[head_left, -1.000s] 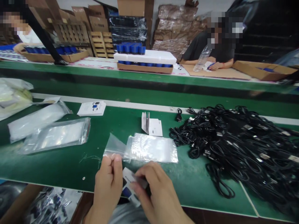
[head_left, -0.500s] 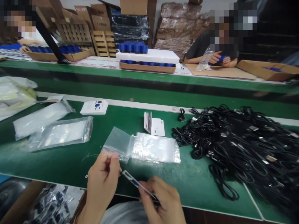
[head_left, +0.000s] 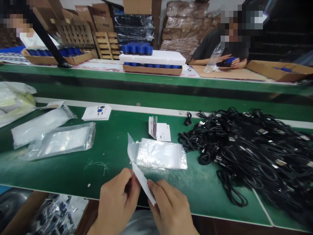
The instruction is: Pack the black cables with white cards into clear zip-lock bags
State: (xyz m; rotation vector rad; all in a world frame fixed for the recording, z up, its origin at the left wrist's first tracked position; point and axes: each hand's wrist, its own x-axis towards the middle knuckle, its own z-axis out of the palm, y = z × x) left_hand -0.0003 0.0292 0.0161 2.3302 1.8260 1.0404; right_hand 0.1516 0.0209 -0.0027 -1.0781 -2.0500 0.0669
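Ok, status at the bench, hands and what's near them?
Left hand and right hand pinching a clear plastic bag with a white card, edge-on. Flat clear bag just beyond. Black cable pile off right.

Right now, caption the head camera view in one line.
Left hand and right hand hold a clear plastic bag over a green workbench beside black cables.

Behind my left fingers (head_left: 126, 184), part of the pale sheet (head_left: 141, 181) is hidden. Below the fingers, the frame cuts off my left wrist (head_left: 97, 228) and right wrist (head_left: 182, 228).
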